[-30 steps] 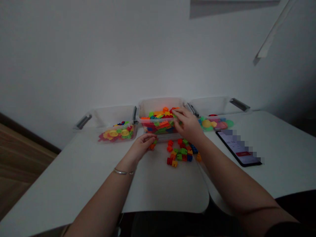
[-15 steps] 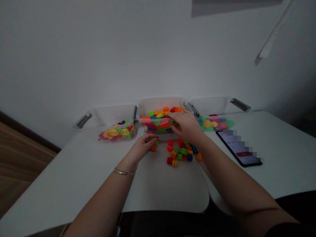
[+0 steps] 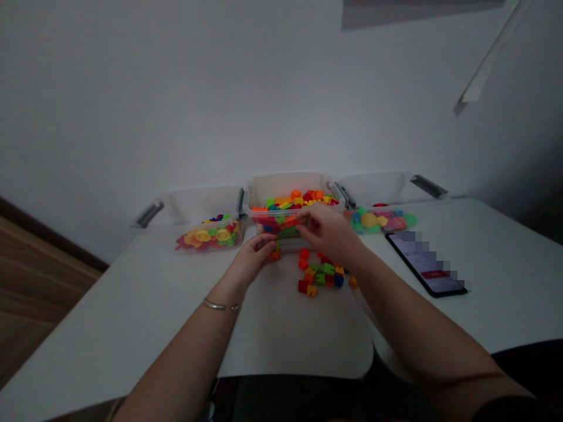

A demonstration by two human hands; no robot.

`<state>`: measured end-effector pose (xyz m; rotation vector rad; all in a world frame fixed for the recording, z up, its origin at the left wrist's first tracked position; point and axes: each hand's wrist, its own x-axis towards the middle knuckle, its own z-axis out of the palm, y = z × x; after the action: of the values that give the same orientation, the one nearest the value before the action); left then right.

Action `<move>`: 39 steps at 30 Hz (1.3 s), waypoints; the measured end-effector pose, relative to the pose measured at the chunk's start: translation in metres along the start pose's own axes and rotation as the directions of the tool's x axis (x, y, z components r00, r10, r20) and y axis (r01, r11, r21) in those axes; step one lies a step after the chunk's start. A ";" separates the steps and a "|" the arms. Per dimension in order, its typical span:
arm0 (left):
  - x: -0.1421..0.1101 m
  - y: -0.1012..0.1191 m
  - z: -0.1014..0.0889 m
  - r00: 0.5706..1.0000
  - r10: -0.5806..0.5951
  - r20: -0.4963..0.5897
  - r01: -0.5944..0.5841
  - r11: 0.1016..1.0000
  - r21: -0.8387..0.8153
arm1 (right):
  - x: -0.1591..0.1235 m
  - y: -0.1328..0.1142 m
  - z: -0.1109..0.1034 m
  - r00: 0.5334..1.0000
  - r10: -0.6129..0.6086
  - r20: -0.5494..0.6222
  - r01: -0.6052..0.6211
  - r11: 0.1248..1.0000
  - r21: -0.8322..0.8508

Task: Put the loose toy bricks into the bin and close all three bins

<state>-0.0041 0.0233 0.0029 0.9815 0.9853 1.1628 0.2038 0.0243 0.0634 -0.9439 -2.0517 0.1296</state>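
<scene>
From where I stand, a pale wall (image 3: 220, 88) rises behind a white table (image 3: 132, 316), and against it sit three clear boxes in a row: the middle box (image 3: 285, 185), heaped with coloured blocks, a left box (image 3: 197, 201) and a right box (image 3: 380, 186), each with bright plastic pieces in it. The phone (image 3: 413, 258) lies at the right, slanting away past the person's forearm. Of the hands, the right hand (image 3: 332, 231) is up in front of the middle box, thumb and fingers curled near each other; I can't tell whether anything is pinched there. The left hand (image 3: 253, 261), lower and just before the same box, has its fingertips closed on a small green-and-orange block piece (image 3: 275, 254), which seems to stand roughly upright, green over orange. What matters is the line between the hands: that piece lies to the left of the right fingertips and somewhat lower, with a narrow gap separating the two grips. The loose blocks (image 3: 326, 269) are scattered in front of the middle box, below the right hand, which is nearer to them than the left.
</scene>
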 end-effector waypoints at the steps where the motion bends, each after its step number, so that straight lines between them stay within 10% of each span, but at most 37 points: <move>1: 0.000 0.000 0.000 1.000 0.004 0.000 -0.004 1.000 -0.018 | -0.002 -0.003 0.004 0.998 0.031 0.060 -0.031 1.000 -0.002; 16: 0.001 -0.004 -0.001 0.984 0.142 0.104 -0.136 0.989 -0.060 | -0.019 -0.006 0.055 0.964 0.141 0.227 -0.155 0.987 0.045; 34: 0.004 -0.004 -0.005 0.991 0.092 0.098 -0.096 0.995 0.039 | -0.014 0.000 0.052 0.901 0.264 0.345 -0.391 0.838 0.380; 39: -0.003 0.005 -0.002 0.943 0.317 0.097 -0.329 0.859 0.392 | -0.013 -0.004 0.047 0.902 0.303 0.308 -0.394 0.869 0.298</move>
<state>-0.0079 0.0208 0.0074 1.5406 1.0894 1.2384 0.1709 0.0237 0.0269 -1.1021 -1.9630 0.8297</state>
